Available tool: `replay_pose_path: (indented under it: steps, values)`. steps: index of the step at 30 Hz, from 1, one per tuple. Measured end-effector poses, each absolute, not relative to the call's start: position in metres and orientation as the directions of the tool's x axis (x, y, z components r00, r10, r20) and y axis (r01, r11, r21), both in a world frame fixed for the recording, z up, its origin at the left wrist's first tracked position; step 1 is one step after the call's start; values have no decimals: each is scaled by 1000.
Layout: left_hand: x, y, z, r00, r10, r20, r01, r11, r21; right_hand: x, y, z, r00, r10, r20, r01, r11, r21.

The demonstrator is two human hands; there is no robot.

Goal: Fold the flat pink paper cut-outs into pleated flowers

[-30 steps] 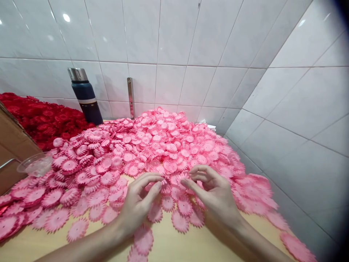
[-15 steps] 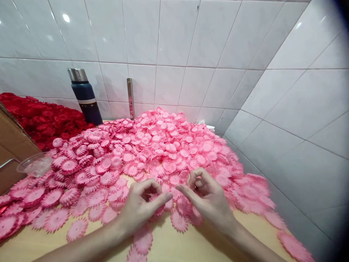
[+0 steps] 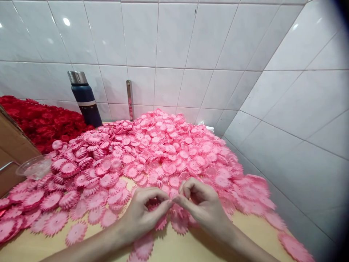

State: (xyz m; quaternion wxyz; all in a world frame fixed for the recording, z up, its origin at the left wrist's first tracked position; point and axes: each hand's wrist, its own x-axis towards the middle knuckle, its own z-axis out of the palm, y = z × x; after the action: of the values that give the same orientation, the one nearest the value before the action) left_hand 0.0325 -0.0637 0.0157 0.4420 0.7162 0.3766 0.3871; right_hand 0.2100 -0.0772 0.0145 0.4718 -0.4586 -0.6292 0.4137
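Observation:
My left hand (image 3: 145,209) is curled in a pinch, thumb tip against the index finger. Pink petal discs (image 3: 160,222) show through its finger gap and just below it; whether it grips one, I cannot tell. Facing it, my right hand (image 3: 204,203) is closed in a pinch too, and its thumb tip meets the left fingertips. Anything between the fingertips is too small to make out. Beneath and behind both hands spreads a big heap of pink, scallop-edged petal discs (image 3: 166,145), some stacked, each with a small dot at its centre.
A dark blue bottle (image 3: 85,100) with a steel cap stands at the back left, beside a red petal heap (image 3: 51,122). At left are a cardboard box (image 3: 15,149) and a clear plastic lid (image 3: 34,167). Tiled walls (image 3: 174,36) bound the yellow tabletop (image 3: 169,247).
Both hands have moved slightly lower and closer together, and their fingertips now meet. The left fingers have closed onto the thumb. The petal heap looks the same.

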Motion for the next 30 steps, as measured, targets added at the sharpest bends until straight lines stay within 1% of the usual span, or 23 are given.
replay_pose_path:
  steps: [3, 4, 5, 6, 8, 10, 12, 14, 16, 18, 20, 23, 25, 28, 30]
  values:
    - [32, -62, 16, 247, 960, 130, 141, -168, 976, 213, -72, 13, 127, 952, 277, 110, 264, -958]
    - [31, -61, 16, 185, 977, 106, 114, -128, 985, 215, -70, 14, 187, 936, 299, 124, 279, -952]
    - [31, -60, 16, 133, 987, 91, 90, -104, 990, 218, -67, 14, 213, 920, 329, 162, 299, -940]
    - [30, -59, 16, 98, 992, 82, 72, -89, 993, 221, -65, 16, 205, 908, 365, 219, 321, -921]
    - [30, -57, 15, 78, 994, 76, 46, -79, 996, 224, -62, 19, 131, 893, 431, 344, 367, -864]
    - [30, -57, 14, 95, 992, 84, 42, -88, 995, 225, -63, 21, 44, 880, 473, 400, 418, -815]
    - [30, -57, 14, 113, 990, 82, 62, -90, 994, 222, -67, 23, -58, 866, 496, 367, 481, -796]
    - [30, -57, 15, 123, 990, 72, 95, -84, 992, 217, -73, 25, -210, 842, 497, 299, 539, -787]
    - [29, -57, 15, 128, 988, 81, 120, -97, 988, 211, -78, 25, -358, 815, 456, 270, 557, -785]
    - [28, -58, 16, 144, 982, 122, 127, -141, 982, 208, -81, 25, -433, 810, 395, 301, 543, -784]
    - [26, -59, 16, 179, 971, 159, 121, -182, 976, 206, -81, 25, -417, 841, 345, 366, 503, -783]
    - [24, -61, 15, 246, 948, 203, 101, -234, 967, 208, -79, 25, -327, 899, 291, 428, 415, -803]
    - [25, -61, 13, 271, 927, 259, 94, -293, 951, 209, -78, 25, -288, 922, 258, 427, 365, -827]
    - [26, -61, 11, 307, 887, 346, 114, -395, 912, 209, -77, 26, -270, 937, 221, 429, 323, -844]
    - [26, -62, 10, 335, 872, 358, 108, -413, 904, 208, -77, 27, -267, 940, 214, 419, 313, -852]
